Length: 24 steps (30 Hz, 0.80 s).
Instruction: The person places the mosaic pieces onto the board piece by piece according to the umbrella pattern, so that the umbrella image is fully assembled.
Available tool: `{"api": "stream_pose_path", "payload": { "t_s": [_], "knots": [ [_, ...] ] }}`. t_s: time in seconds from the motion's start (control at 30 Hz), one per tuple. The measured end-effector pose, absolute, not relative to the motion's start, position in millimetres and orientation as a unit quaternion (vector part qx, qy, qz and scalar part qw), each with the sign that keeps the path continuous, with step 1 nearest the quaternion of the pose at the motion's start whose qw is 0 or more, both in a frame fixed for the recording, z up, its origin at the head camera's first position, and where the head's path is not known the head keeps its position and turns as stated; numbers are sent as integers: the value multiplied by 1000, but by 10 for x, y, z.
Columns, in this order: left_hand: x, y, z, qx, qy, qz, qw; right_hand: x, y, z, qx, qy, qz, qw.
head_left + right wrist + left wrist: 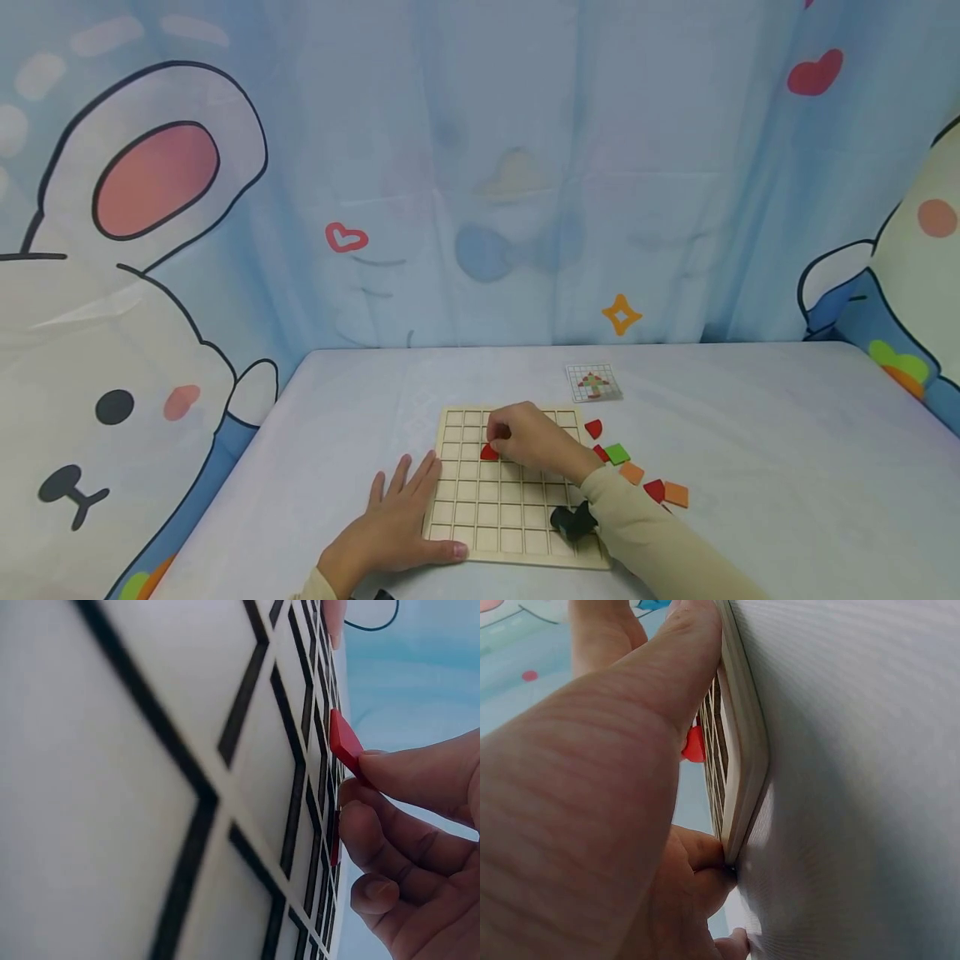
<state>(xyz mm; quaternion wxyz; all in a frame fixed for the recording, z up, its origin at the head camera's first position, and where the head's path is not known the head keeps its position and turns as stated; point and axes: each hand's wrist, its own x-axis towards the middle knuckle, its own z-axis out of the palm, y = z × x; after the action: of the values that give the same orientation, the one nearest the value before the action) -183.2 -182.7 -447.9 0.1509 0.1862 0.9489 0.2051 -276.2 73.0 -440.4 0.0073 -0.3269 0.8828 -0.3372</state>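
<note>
My right hand (536, 437) is over the upper middle of a square wooden grid board (480, 514). Thumb and fingertips pinch a small red tile (346, 746) by its edge, tilted close to the grid. Another red tile (336, 838) lies flat on the board beside the fingers in the right wrist view; the hand hides it from the head camera. My left hand (397, 525) rests at the board's left front corner with its fingers spread. Its thumb (694, 645) lies along the front edge, while the other fingers touch the left side.
Right of the board, red (593, 428), green (617, 454) and orange tiles (676, 494) lie loose, several in all. A card (594, 382) with a coloured grid pattern lies behind the board. A black wrist camera (573, 522) hangs over the board's right front. A patterned curtain (510, 283) closes the back.
</note>
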Motion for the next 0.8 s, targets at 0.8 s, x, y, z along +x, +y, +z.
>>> {"api": "stream_pose_path", "payload": {
  "t_s": [0.8],
  "knots": [
    [-1822, -1846, -4480, 195, 944, 224, 146, -2685, 657, -4385, -311, 918, -247, -5]
  ]
}}
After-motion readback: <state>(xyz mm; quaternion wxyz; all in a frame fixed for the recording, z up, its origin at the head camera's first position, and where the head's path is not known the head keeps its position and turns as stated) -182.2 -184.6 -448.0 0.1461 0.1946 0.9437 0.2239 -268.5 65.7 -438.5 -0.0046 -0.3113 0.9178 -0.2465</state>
